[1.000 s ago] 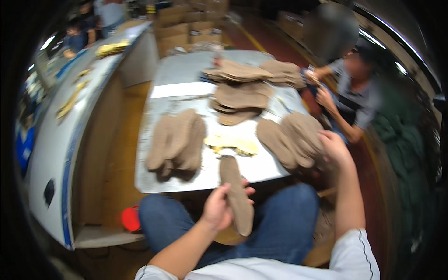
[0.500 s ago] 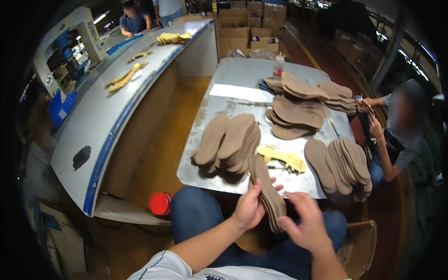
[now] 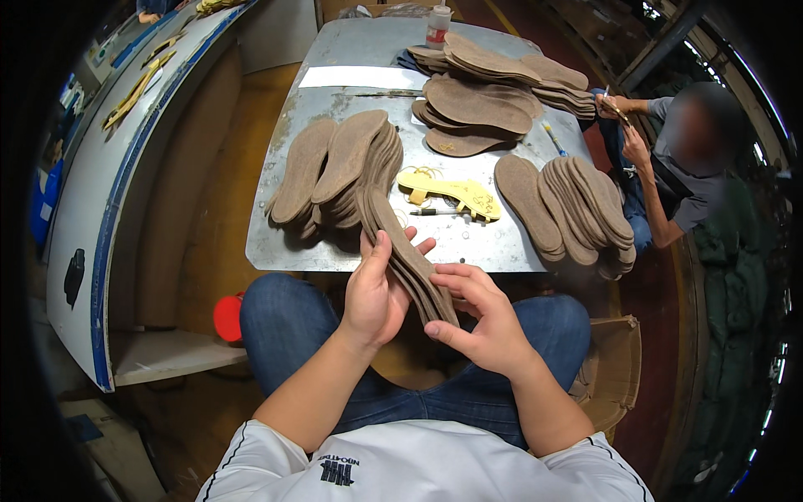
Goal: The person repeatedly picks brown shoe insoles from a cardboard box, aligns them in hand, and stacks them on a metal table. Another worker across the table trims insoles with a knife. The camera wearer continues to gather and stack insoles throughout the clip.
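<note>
A thin stack of brown felt-like shoe insoles (image 3: 408,258) slants between my hands over my lap, its far end against a bigger insole pile (image 3: 351,159) on the table. My left hand (image 3: 370,294) is closed round its middle, thumb on the near side and fingertips showing beyond. At the stack's lower end my right hand (image 3: 481,322) touches the edge, fingers stretched out and thumb apart by the tip. Just beyond lie a yellow foot-shaped template (image 3: 456,192) with handwriting and a black pen (image 3: 435,212). Thin rubber bands lie around the template.
More insole piles lie on the metal table (image 3: 280,226), at right (image 3: 579,205) and far back (image 3: 481,105). A bottle (image 3: 437,27) and white strip (image 3: 360,78) stand farther off. A co-worker (image 3: 669,159) sits at right. A long bench (image 3: 109,217) runs left; a cardboard box (image 3: 615,368) is beside my knee.
My right hand has come in from apart to touch the insole stack's lower end. The view has tilted down, showing more of my lap. My left hand keeps its grip.
</note>
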`<state>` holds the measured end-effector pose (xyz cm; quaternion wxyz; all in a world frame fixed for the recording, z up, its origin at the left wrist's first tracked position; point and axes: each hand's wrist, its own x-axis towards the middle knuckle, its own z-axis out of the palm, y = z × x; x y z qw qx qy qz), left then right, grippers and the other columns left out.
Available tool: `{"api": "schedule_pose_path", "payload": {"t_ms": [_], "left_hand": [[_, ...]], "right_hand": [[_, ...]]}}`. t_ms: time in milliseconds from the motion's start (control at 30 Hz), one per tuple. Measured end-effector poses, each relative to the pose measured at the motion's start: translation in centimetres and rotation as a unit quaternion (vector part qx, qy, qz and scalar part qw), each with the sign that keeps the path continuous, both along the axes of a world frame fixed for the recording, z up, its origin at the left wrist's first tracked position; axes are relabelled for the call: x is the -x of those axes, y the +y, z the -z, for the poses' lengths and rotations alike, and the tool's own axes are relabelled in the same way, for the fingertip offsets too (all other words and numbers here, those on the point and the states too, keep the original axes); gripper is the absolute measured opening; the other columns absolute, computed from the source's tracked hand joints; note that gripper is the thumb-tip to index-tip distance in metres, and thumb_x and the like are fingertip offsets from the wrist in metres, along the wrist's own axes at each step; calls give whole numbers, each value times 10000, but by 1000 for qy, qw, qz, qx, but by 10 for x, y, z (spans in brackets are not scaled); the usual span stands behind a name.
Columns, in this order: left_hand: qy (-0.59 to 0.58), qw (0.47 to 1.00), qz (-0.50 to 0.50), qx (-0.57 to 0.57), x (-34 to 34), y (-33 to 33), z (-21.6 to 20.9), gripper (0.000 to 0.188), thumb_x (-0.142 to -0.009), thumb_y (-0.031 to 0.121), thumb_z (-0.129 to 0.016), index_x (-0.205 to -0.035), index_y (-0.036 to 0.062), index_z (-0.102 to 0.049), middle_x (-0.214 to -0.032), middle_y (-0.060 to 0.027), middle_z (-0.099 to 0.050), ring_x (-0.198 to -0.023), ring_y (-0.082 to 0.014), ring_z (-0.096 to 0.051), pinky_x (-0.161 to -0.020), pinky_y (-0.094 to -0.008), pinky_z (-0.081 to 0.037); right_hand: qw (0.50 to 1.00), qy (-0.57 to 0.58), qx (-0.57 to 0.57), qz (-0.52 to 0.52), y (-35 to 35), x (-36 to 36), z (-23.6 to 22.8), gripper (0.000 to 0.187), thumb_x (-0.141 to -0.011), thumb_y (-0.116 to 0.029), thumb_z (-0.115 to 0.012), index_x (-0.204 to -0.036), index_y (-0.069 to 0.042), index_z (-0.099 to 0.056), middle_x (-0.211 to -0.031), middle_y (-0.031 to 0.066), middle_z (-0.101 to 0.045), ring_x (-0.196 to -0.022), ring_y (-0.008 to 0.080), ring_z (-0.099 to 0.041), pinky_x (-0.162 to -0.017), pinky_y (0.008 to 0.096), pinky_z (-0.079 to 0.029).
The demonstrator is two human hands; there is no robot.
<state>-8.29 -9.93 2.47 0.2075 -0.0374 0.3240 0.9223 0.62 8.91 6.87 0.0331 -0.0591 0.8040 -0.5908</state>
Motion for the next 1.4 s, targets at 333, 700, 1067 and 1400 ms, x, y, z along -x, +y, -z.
{"api": "schedule_pose_path", "payload": {"t_ms": [333, 700, 1067, 1400], "left_hand": [[-41, 999, 9, 16, 1, -1, 1, 562, -1298, 394, -492, -1772, 141, -326, -1570, -150, -583, -1548, -406, -606, -1267, -630, -554], [13, 996, 86, 12, -6, -2, -12, 556, -1292, 302, -475, -1764, 32, -358, -1716, -222, -547, -1559, -446, -610, -1211, -665, -614], [36, 985, 152, 74, -7, -2, -3, 600, -1262, 303, -553, -1745, -27, -419, -1739, -239, -572, -1390, -375, -729, -1030, -478, -700], [41, 968, 201, 142, 3, 17, 14, 686, -1213, 289, -663, -1755, -41, -404, -1737, -276, -560, -1365, -370, -746, -1027, -486, -692]], "right_hand": [[996, -54, 65, 40, 6, -5, 18, 389, -1144, -80, -724, -1515, 40, -714, -1429, 171, -745, -1227, 243, -793, -1009, 377, -670], [947, -118, 215, 205, 43, 7, 11, 385, -1259, -170, -488, -1559, 35, -616, -1181, 159, -832, -855, 209, -839, -699, 327, -690], [956, 32, 117, 268, 218, 78, -120, 430, -1227, -248, -682, -1585, -10, -660, -1218, 133, -809, -840, 202, -822, -716, 336, -704], [912, 95, -109, 384, 386, 265, -131, 472, -1132, -196, -738, -1555, -18, -630, -1201, 128, -788, -817, 178, -794, -646, 315, -650]]}}
